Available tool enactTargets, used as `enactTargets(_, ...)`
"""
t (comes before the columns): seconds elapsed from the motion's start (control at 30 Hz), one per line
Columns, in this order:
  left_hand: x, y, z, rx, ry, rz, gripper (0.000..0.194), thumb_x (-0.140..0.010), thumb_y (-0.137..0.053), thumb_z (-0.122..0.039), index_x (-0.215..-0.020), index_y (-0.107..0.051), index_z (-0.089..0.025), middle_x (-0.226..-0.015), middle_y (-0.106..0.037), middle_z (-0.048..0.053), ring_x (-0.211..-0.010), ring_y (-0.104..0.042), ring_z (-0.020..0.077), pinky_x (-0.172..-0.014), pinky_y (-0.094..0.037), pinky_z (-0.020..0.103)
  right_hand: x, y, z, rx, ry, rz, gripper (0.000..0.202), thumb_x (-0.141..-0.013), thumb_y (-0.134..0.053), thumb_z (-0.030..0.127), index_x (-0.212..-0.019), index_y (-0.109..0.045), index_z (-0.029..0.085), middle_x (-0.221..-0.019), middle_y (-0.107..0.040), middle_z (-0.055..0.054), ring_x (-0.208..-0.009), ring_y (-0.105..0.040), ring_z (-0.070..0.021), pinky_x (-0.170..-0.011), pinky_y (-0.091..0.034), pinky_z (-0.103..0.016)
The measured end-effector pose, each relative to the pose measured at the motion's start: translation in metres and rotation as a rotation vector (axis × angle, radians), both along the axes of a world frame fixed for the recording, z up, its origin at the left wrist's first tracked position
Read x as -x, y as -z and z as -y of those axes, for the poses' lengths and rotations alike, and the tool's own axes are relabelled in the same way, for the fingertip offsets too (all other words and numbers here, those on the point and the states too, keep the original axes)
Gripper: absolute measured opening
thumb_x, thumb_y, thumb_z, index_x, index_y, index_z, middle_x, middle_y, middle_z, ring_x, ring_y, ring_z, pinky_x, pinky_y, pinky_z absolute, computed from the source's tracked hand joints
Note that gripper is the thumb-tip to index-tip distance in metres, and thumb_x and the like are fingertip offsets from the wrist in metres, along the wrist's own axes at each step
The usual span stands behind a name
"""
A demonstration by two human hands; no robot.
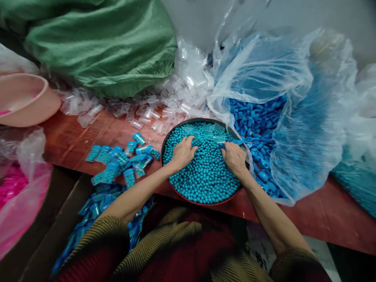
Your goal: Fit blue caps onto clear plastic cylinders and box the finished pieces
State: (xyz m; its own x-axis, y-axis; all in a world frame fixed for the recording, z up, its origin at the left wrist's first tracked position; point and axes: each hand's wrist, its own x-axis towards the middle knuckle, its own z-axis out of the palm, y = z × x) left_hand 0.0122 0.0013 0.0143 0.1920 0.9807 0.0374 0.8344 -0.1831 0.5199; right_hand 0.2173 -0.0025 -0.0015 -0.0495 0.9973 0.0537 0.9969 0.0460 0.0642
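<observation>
"Turquoise beads [205, 176] fill the round pan [202, 203] in front of you, which sits on a red tabletop [317, 211]."

"And starting from your far left?"

"You have a pale pink basin [44, 103], with bright pink pieces [13, 184] in a clear bag lower down. Next come blue-capped tubes [110, 171] with beads inside: a group lying on the tabletop near the pan, more heaped below the table's edge. Farther back, a green cloth [105, 47] bulges beside a spread of clear tubes [176, 105]."

"How is your left hand [182, 152] placed?"

"You have it over the left part of the beads, thumb and forefinger well apart, with beads showing in the gap. Its other fingers are mostly hidden from you."

"What about your right hand [235, 156]?"

"It bends over the pan's right side, fingers curled, a blue piece [236, 141] and a clear tube [219, 139] close by the fingers. I cannot tell you how tightly they close, or whether they grip either one."

"And beyond it?"

"A translucent bag [311, 156] gapes beside your pan, with blue plastic pieces [255, 121] in its mouth. At your far right, more beads show through another bag [355, 192]."
</observation>
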Motion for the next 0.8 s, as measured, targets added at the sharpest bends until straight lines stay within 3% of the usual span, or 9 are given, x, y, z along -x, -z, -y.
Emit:
enactTargets(0.07,-0.012,0.005,-0.012,0.042,-0.01,-0.026,0.043,-0.087,-0.052,-0.032,-0.126,-0.047,-0.016,-0.116,-0.059,0.011,-0.102,-0.059,0.0233,-0.087,-0.045,0.033,-0.003,0.002,0.002,-0.001,-0.039,-0.011,0.023,-0.089,-0.047,0.033,-0.093,-0.059,0.014,-0.09,-0.064,-0.011,-0.086,-0.056,-0.0227,-0.065,-0.033,-0.029)
enactTargets(0.17,-0.018,0.014,-0.022,0.069,-0.042,-0.038,0.043,-0.085,-0.054,-0.031,-0.126,-0.048,-0.019,-0.116,-0.059,0.009,-0.102,-0.059,0.023,-0.087,-0.045,0.032,-0.009,0.003,0.003,-0.02,0.014,-0.052,0.025,-0.088,-0.049,0.036,-0.098,-0.058,0.014,-0.092,-0.063,-0.011,-0.086,-0.055,-0.0216,-0.064,-0.032,-0.029)
enactTargets(0.33,-0.019,0.024,-0.025,0.122,0.034,-0.044,0.031,-0.083,-0.056,-0.032,-0.114,-0.058,-0.023,-0.103,-0.062,0.006,-0.098,-0.059,0.0231,-0.085,-0.045,0.033,-0.015,-0.005,0.008,0.048,-0.099,-0.062,0.02,-0.089,-0.046,0.03,-0.096,-0.06,0.018,-0.091,-0.063,-0.008,-0.085,-0.056,-0.0205,-0.064,-0.033,-0.028)
enactTargets(0.43,-0.018,0.025,-0.028,0.13,0.059,0.013,0.028,-0.084,-0.054,-0.03,-0.108,-0.061,-0.018,-0.101,-0.062,0.009,-0.098,-0.058,0.0238,-0.086,-0.043,0.034,-0.01,-0.012,0.011,0.038,-0.113,-0.057,0.022,-0.09,-0.04,0.024,-0.092,-0.059,0.015,-0.088,-0.064,-0.011,-0.084,-0.057,-0.0221,-0.066,-0.035,-0.029)
enactTargets(0.53,-0.014,0.024,-0.03,0.145,0.061,0.134,0.023,-0.084,-0.053,-0.026,-0.102,-0.06,-0.015,-0.093,-0.062,0.008,-0.092,-0.057,0.0221,-0.086,-0.043,0.034,0.001,-0.014,0.013,0.063,-0.093,-0.129,0.026,-0.092,-0.032,0.019,-0.101,-0.056,0.013,-0.086,-0.065,-0.011,-0.078,-0.059,-0.0216,-0.063,-0.037,-0.029)
enactTargets(0.63,-0.009,0.021,-0.027,0.2,0.06,0.312,0.019,-0.081,-0.054,-0.021,-0.098,-0.058,-0.016,-0.078,-0.058,0.002,-0.077,-0.055,0.0168,-0.077,-0.045,0.031,0.008,-0.009,0.015,0.106,-0.164,-0.167,0.026,-0.091,-0.037,0.021,-0.109,-0.054,0.013,-0.094,-0.064,-0.013,-0.086,-0.059,-0.0242,-0.067,-0.041,-0.03)
enactTargets(0.8,0.001,0.02,-0.012,0.482,0.048,0.695,0.029,-0.079,-0.052,-0.021,-0.108,-0.052,-0.015,-0.063,-0.039,-0.006,-0.052,-0.043,0.0081,-0.05,-0.041,0.02,-0.008,-0.006,0.015,0.163,-0.247,-0.355,0.043,-0.087,-0.041,0.017,-0.129,-0.047,0.009,-0.106,-0.063,-0.016,-0.089,-0.061,-0.0229,-0.074,-0.047,-0.032)
